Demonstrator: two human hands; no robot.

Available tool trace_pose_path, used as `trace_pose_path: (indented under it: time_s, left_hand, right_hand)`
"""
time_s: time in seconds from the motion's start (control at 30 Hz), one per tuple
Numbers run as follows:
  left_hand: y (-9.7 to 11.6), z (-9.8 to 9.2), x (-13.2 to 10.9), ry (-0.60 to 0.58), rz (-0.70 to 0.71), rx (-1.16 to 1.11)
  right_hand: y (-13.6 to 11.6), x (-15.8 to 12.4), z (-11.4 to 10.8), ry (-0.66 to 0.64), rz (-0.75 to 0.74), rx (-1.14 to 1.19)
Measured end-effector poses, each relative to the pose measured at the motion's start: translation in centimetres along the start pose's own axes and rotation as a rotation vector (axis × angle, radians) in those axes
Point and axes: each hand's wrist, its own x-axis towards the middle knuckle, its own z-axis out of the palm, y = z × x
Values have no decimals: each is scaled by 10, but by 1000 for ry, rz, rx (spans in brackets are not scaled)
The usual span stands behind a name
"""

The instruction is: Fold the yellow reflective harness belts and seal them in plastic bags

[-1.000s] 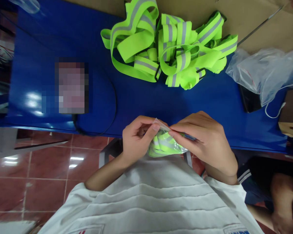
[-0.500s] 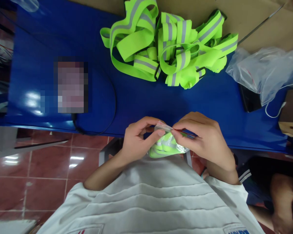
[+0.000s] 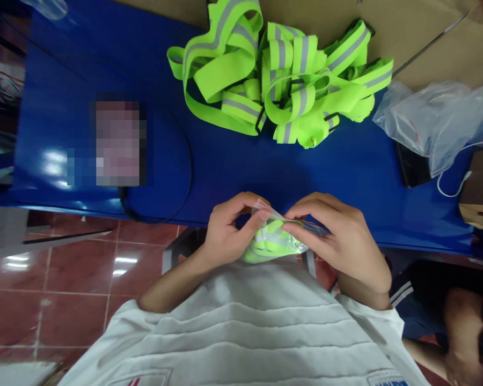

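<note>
Head view, L hand: left hand (image 3: 229, 230) at the near edge of the blue table (image 3: 233, 166) – thumb and index clamped on the upper L corner of a small clear bag (image 3: 301, 247).
R hand: right hand (image 3: 340, 230) on the bag's R side, thumb tip on the front film, index by the red-lined edge; small gap betw. the tips – can't tell if film is pinched there.
Bag: held in front of the wearer's white shirt (image 3: 241, 332), just off the table edge, a folded neon band (image 3: 271, 244) w/ grey stripe inside.
Just changed: R thumb and index, close together at the top edge approx. 1 sec. ago, now sit apart; more of the red line shows betw. the hands. L pinch unchanged.
Meaning: R side of the edge looks freer, L corner likely the main anchor, in this judgement.
Band pile: loose neon bands (image 3: 301, 102) w/ black buckles at the far side, unmoved, well apart from the hands.
Table R: crumpled clear plastic (image 3: 438, 112) partly over a dark flat device (image 3: 414, 166); white cable (image 3: 446, 193) nearby, cardboard box (image 3: 481, 177) at far R.
Table L: pixelated object (image 3: 118, 142), ID n/a, w/ black cable (image 3: 191, 177).
Lower R: another person's bare limb (image 3: 465, 316), cropped.
</note>
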Motion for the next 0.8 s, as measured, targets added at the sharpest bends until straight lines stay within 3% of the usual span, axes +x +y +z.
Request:
trace_pose_path:
  time_s: [0.2,0.53,0.8]
  left_hand:
    - [-1,-8,3,-162,6,35]
    - [3,-2,1,-52,21,81]
    - [-4,-7,2,-141,-28,1]
  right_hand:
    - [1,-1,3,13,-10,4]
    - [1,-1,13,40,-59,-48]
    - [6,3,17,58,15,65]
